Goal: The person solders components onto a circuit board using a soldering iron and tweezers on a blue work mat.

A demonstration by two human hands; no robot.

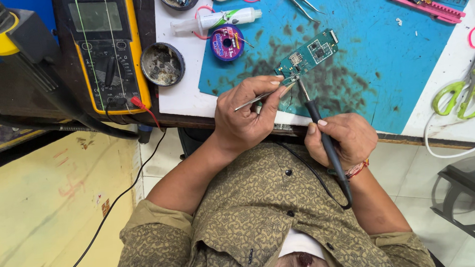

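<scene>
bench [183,93] carries a blue work mat [376,59], heavily smudged dark around its middle and toward its near edge. yellow multimeter [106,48] sits off the mat's left side, a red probe lead plugged into its bottom. green-handled scissors [463,95] lie on the white surface past the mat's right edge. my left hand [245,119] is clenched around thin metal tweezers [257,97], tips pressed at the near end of the circuit board. my right hand [339,138] grips a black soldering iron [323,139], pen-style, its cord trailing back over my shirt; the iron's tip meets the board at the same near end, just beside the tweezer tips. a pink plastic tool [425,5] lies along the mat's far right. round tin [162,64] with dark residue stands between multimeter and mat. white tube [217,20] lies on the white surface above the mat's left corner, and a small purple spool [227,42] lies just below it, at the mat's edge. a second pair of tweezers [298,0] lies at the mat's far edge. the small blue-green circuit board [308,55] lies tilted on the mat's smudged patch, chips facing up, its near end under both tool tips. whether the tweezers pinch a part, i cannot tell.
</scene>
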